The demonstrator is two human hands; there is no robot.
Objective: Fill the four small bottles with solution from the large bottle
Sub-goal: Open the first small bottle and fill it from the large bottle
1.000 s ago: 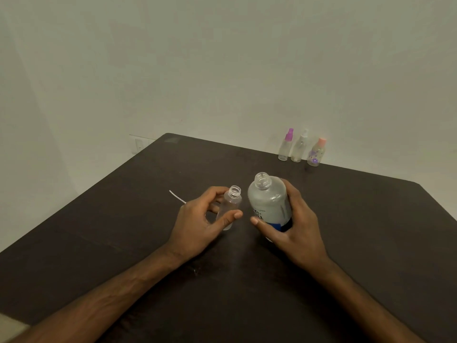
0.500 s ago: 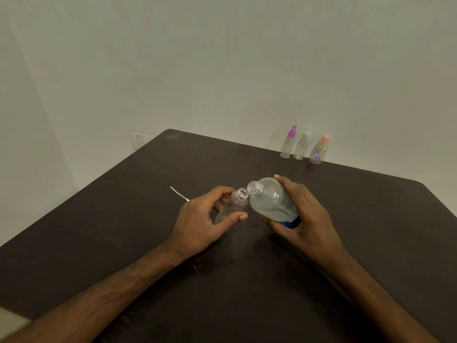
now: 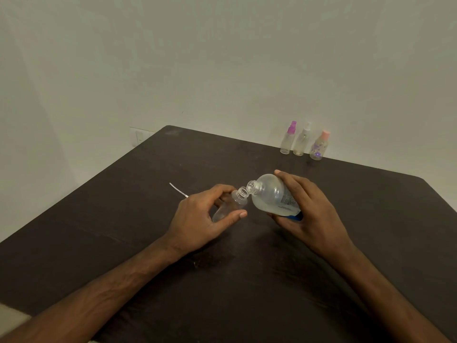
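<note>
The left hand (image 3: pixel 197 219) is holding a small bottle (image 3: pixel 228 205) in the middle of the frame. Its thumb and fingers are curling round the clear body. The small bottle is leaning, and its open mouth is pointing up and to the right.

The right hand (image 3: pixel 314 214) is gripping the big bottle (image 3: pixel 272 196) just to the right of it. The fingers are wrapping over the far side and the thumb is pressing from below. The big bottle is tipping over to the left, off the table (image 3: pixel 111 219). Its open mouth is sitting right at the mouth of the small bottle, a little above it. I cannot tell if the two mouths are touching. Pale liquid is lying along the low side of the big bottle. I cannot tell if any is running out. A bit of blue is showing near its bottom end, by the palm.

Both arms are reaching in from the lower edge of the frame over the dark table.

Three more small bottles are standing in a row at the far edge of the table, in the upper right. One is wearing a purple top (image 3: pixel 288 138), one a white top (image 3: pixel 302 139), and one a pink top (image 3: pixel 319 146). They are standing close together and well apart from the hands.

A thin white stick (image 3: pixel 176 189) is lying on the table just left of the left hand.
</note>
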